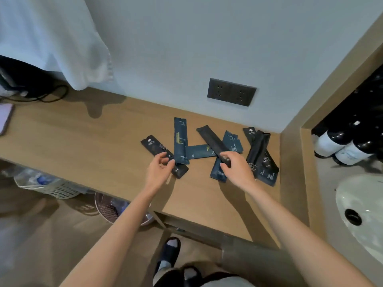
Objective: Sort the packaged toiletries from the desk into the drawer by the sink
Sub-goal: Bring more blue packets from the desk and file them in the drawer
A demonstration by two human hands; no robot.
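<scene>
We saw flat, glossy dark packets [181, 140] scattered on the wooden desk [83, 137]. Our left hand [159, 169] pinched a black packet [164, 155] at its near end; our right hand [236, 169] gripped a long black sachet [211, 139].

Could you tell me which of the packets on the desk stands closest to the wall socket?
The matte black packet lying diagonally in the middle of the spread: its far tip reaches nearest the wall socket, and unlike the blue packets beside it, it shows no print.
</scene>
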